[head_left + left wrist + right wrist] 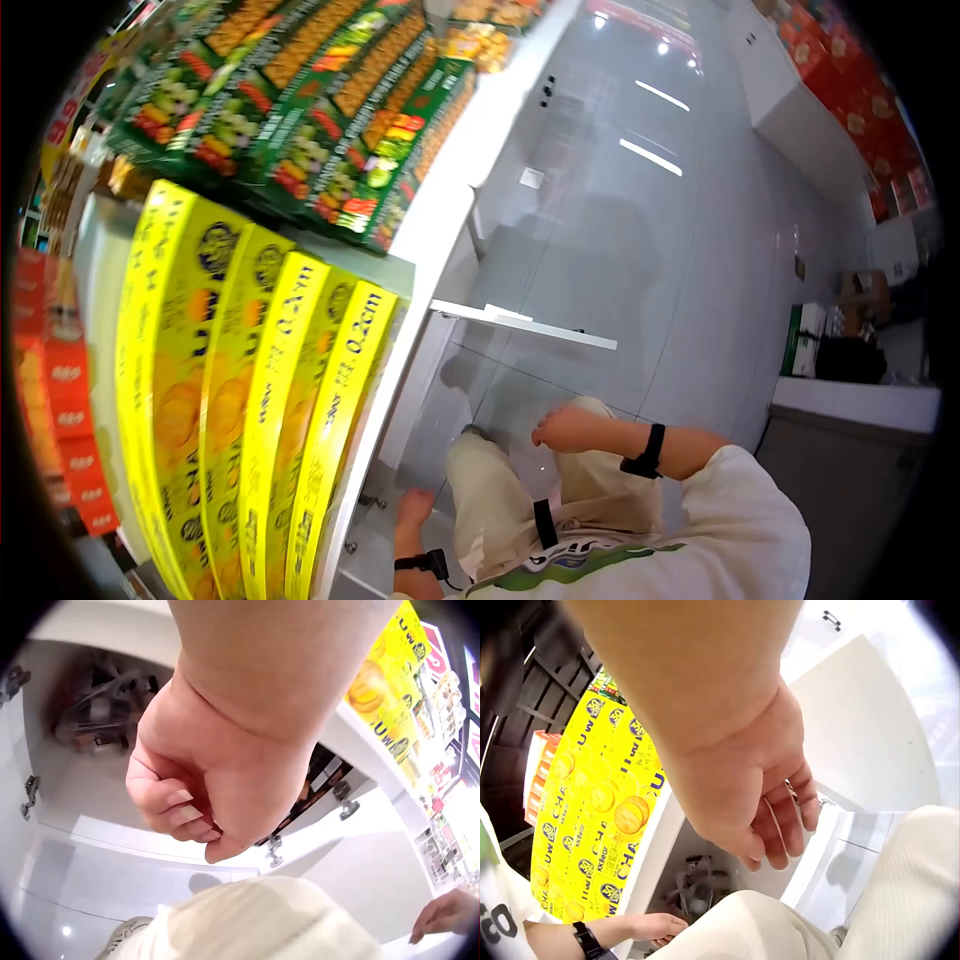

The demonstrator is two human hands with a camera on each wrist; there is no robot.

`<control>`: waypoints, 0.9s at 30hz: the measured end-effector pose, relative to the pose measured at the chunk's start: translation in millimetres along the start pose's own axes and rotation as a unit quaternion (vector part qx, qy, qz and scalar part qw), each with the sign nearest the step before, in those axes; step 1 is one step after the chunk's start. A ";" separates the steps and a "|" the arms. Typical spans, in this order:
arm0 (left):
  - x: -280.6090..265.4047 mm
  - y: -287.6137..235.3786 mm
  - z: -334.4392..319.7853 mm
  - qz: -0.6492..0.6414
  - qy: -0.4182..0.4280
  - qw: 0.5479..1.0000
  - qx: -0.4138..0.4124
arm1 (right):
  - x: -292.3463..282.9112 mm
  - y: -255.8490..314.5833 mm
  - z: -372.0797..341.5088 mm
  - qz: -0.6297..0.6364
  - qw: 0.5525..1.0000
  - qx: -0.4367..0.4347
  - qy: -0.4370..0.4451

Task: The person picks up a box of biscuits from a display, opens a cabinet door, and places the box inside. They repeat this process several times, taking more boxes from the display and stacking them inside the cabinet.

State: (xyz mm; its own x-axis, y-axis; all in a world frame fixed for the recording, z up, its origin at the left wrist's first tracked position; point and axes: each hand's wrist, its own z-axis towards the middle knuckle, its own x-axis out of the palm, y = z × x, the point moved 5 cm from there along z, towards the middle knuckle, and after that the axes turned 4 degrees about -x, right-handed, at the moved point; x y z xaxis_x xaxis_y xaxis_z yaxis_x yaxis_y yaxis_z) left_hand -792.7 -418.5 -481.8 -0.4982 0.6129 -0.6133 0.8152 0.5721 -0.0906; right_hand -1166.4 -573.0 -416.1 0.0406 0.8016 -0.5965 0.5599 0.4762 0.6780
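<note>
bagged bundle: clear, crinkled plastic (105, 712) around dark pieces too blurred to name; it lies inside the low cabinet (97, 791), well back from both hands.
bundle's handling: probably light, with a soft, slippery skin over stiffer, possibly fragile bits; it may sag or shift when lifted.
where to hold the bundle: best with gathered plastic in one hand and a palm beneath, as a pinch on one fold could tear it.
cabinet door: swung open, a flat white panel (874, 727); likely stiff and smooth, best steered by its free edge, clear of the hinge (30, 796).
left hand: loosely curled (217, 772) before the opening, nothing seen in it.
right hand: relaxed and empty (754, 791), above the knees.
yellow boxes: upright in a row (250, 400) on the counter above.
</note>
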 end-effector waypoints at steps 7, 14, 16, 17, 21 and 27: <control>-88.9 -95.1 -176.9 -0.152 -0.018 0.987 0.052 | -63.5 103.6 -81.9 0.087 0.996 -0.016 0.034; -116.0 -114.9 -337.3 -0.219 -0.048 0.975 0.002 | -121.3 211.3 -122.5 0.179 0.981 -0.048 0.054; -102.4 -107.9 -374.4 -0.284 -0.062 0.957 0.004 | -122.6 235.3 -128.7 0.167 0.980 -0.061 0.087; -99.4 -103.3 -389.5 -0.334 -0.082 0.939 0.024 | -121.7 247.7 -129.9 0.162 0.978 -0.084 0.097; -72.1 -80.8 -435.5 -0.314 -0.093 0.944 0.029 | -116.0 292.9 -130.4 0.145 0.974 -0.137 0.110; -32.6 -25.2 -490.3 -0.276 -0.127 0.953 -0.010 | -67.4 351.1 -133.1 0.088 0.969 -0.194 0.126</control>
State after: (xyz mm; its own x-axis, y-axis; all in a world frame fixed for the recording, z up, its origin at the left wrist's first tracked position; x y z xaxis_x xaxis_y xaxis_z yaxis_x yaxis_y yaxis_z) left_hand -941.9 -185.7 -74.8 -0.7600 0.0661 -0.6466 0.4428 0.7808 -0.4408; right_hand -1082.7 -411.8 -80.7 -0.1233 0.9224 -0.3660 0.2066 0.3846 0.8997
